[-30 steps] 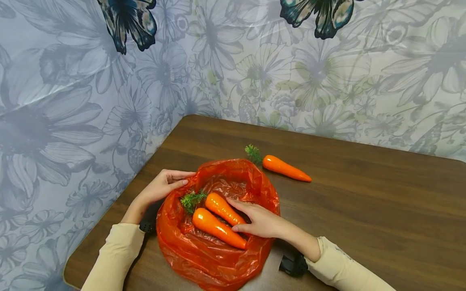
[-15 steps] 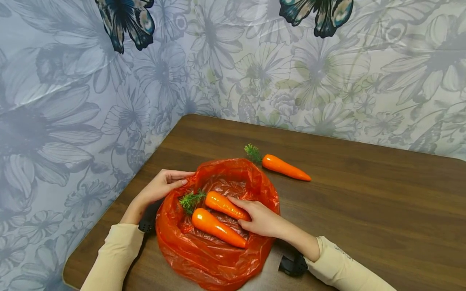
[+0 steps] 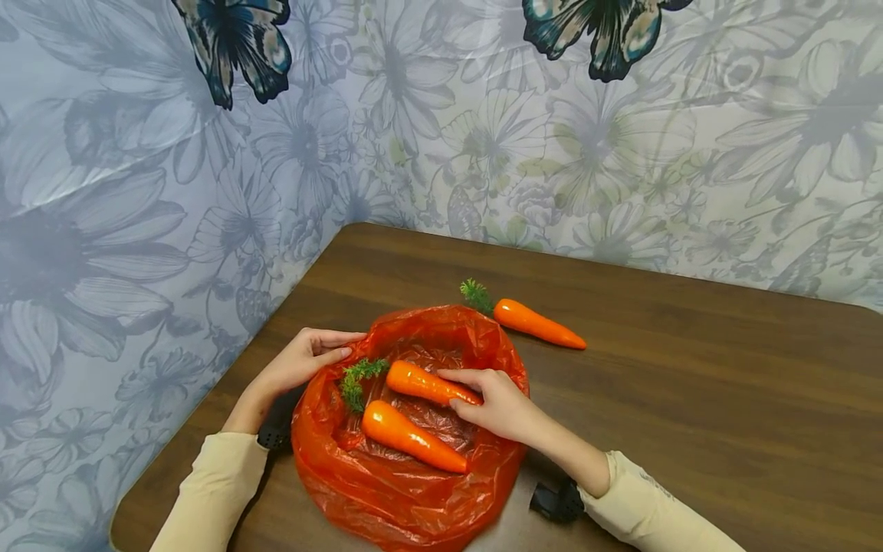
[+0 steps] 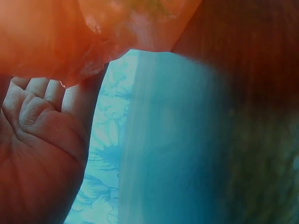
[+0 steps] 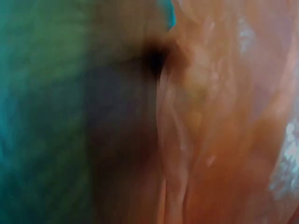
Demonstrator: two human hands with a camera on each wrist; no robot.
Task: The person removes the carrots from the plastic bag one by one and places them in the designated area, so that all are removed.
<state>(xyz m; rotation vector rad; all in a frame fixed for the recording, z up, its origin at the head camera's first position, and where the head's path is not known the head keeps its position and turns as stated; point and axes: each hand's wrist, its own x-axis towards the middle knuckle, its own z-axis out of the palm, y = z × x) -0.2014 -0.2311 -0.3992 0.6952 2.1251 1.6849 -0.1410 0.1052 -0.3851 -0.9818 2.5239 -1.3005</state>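
A red plastic bag lies with its mouth wide, two orange carrots inside. My left hand pinches the bag's rim at the upper left, thumb on the near side; in the left wrist view the fingers of that hand go behind the red film. Reaching in over the right side, my right hand grips the narrow end of the upper carrot between thumb and fingers. The lower carrot rests just below it. Green leafy tops show at the carrots' left ends. Red film fills much of the right wrist view.
A third carrot with a green top lies on the brown wooden table behind the bag, its tip toward the right. A floral wall covering rises beyond the table's far edge. Black wrist cameras sit under both forearms.
My right hand has closed its thumb and fingers on the upper carrot and shifted it slightly, widening the gap to the lower carrot. My left hand keeps its place on the rim.
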